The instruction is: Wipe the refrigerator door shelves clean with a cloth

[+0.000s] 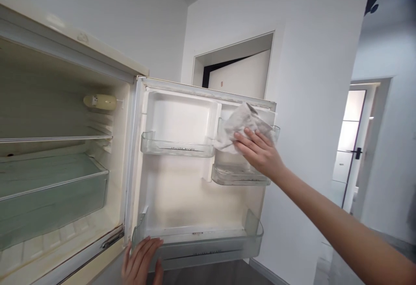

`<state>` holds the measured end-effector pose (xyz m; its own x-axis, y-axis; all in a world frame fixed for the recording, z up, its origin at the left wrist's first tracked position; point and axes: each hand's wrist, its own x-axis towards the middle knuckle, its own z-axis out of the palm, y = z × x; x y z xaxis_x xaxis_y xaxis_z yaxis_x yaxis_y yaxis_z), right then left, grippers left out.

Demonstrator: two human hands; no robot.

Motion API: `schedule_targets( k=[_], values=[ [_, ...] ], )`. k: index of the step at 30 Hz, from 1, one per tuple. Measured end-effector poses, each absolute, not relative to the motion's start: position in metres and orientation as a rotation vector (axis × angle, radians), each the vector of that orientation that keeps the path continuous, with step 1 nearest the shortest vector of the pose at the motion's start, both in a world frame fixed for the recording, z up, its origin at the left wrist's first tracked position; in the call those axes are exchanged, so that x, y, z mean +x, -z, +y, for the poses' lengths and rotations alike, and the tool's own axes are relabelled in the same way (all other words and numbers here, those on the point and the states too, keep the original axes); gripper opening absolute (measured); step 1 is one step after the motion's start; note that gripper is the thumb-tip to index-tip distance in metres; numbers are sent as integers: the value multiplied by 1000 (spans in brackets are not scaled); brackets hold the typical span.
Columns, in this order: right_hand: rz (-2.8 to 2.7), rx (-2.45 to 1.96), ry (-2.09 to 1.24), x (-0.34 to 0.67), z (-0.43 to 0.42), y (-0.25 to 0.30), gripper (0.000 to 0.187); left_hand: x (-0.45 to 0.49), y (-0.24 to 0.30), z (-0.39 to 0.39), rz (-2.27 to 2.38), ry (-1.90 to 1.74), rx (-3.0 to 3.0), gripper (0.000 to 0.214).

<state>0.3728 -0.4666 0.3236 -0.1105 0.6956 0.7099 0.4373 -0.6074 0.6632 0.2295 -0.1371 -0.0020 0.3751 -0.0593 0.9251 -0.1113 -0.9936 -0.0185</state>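
While the fridge stands with its door swung wide, its cream-white cavity shows glass shelves, a clear drawer below them and a pale lamp housing on the side wall near the top. White walls close in the room; behind the door's top edge a doorway opens onto a half-open white panel, and at the far right a corridor leads to a glazed door with a dark handle. A strip of dark floor shows under the door's bottom edge.

Inside the door hang three clear bins: a shallow one at upper left, a deeper one at upper right and a long one along the bottom edge.

The right hand reaches in on an outstretched arm and presses a crumpled whitish cloth against the upper right corner of the door lining, over the deeper bin. Its grip is flat rather than clenched: fingers lie spread and nearly straight on the cloth, palm toward the door.

The left hand sits at the door's lower left corner, fingers open and resting on the bottom edge by the long bin's end, steadying it without closing round anything.
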Motion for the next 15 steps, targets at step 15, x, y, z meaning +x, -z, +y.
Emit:
schedule_targets(
  k=[15],
  values=[
    [994, 1944, -1459, 381, -525, -324, 35, 223, -10, -143, -176, -1730, 2554, 36]
  ],
)
